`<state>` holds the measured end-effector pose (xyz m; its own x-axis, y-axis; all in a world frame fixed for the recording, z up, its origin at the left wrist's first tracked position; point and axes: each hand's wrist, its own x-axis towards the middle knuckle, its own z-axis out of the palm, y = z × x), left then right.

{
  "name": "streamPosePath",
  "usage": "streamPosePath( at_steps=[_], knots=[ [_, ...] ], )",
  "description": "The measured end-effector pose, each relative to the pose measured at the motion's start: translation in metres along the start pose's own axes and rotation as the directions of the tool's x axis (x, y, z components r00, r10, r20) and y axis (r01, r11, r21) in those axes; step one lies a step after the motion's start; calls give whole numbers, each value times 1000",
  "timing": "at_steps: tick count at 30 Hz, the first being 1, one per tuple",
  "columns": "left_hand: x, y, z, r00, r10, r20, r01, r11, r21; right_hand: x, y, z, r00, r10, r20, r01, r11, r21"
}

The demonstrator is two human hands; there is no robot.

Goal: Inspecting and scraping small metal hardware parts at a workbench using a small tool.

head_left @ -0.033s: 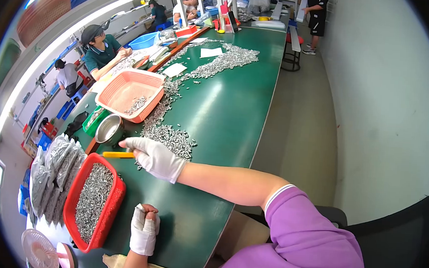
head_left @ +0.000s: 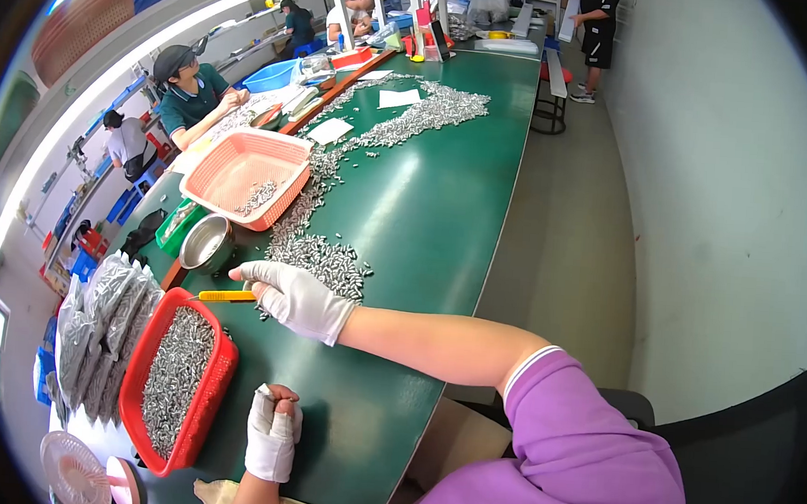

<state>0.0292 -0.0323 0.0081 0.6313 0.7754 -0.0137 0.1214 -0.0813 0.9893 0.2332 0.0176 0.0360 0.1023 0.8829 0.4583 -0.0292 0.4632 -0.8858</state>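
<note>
My right hand (head_left: 303,303), in a white glove with bare fingertips, is closed around a yellow utility knife (head_left: 227,296). The knife's thin tip points left, over the far end of a red plastic basket (head_left: 222,370) full of small silver metal pins (head_left: 176,377). Beneath and beyond this hand, a heap of the same pins (head_left: 329,264) lies on the green tabletop. My left hand (head_left: 272,436), also in a white glove, rests on the table to the right of the red basket. Its fingers are curled in, and whatever they may hold is hidden.
A steel bowl (head_left: 206,244) and a pink basket (head_left: 243,164) stand farther off. Packed silver bags (head_left: 103,326) line the left side, near a small pink fan (head_left: 76,470). A co-worker (head_left: 187,96) sits across the table. A wall (head_left: 721,197) runs along the right.
The knife has tilted slightly, and its thin tip now shows at its left end. My right hand has shifted very little. My left hand has stayed where it was.
</note>
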Motion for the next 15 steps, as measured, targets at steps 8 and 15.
streamPosePath(
  at_steps=[8,15],
  knots=[
    [2,5,-2,999,-46,16,47,997,-68,7,7,-17,987,156,49,-160,984,77],
    [1,5,-5,998,-55,41,58,996,-69,10,14,-21,989,137,-53,-140,988,-70]
  ],
)
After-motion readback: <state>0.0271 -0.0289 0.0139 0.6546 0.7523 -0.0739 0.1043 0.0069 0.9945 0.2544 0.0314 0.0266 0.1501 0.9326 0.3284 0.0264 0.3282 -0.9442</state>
